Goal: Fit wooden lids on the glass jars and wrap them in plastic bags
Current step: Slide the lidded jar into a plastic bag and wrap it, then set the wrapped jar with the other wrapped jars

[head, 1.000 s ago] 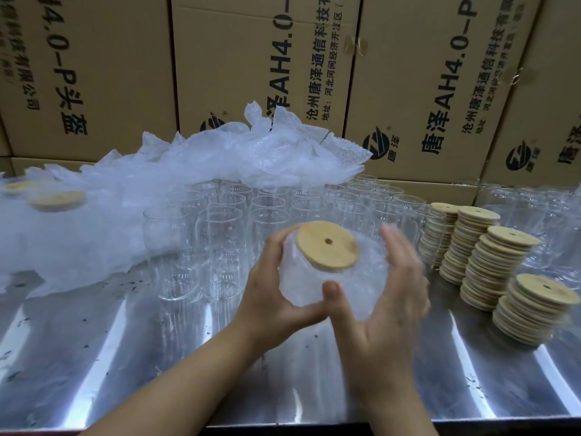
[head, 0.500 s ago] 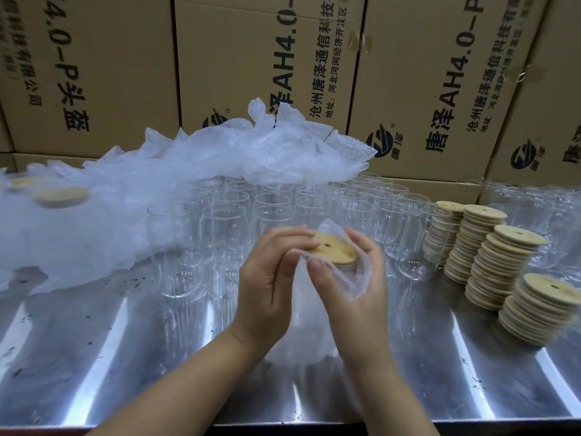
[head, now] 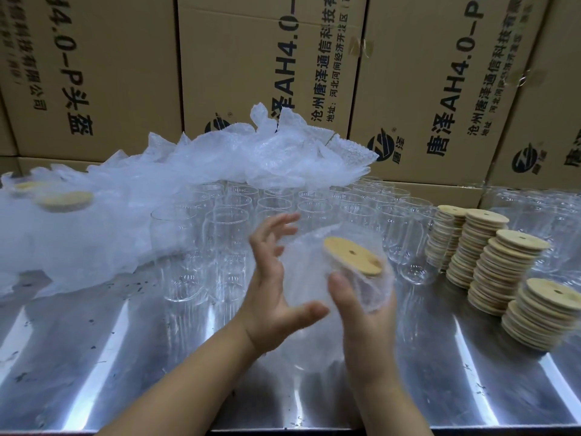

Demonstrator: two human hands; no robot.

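At the far left, a wrapped jar (head: 63, 201) is seen under the heap of plastic bags (head: 251, 152). Empty glass jars (head: 226, 228) are ranged on the metal table (head: 94, 357). The left hand (head: 273, 278) is held with fingers spread beside the bagged jar (head: 311, 278), which is raised above the table, tilted, with its wooden lid (head: 352, 254) fitted. It is gripped by the right hand (head: 364, 316), whose thumb is pressed on the bag. Lid stacks (head: 503, 262) are set at the right.
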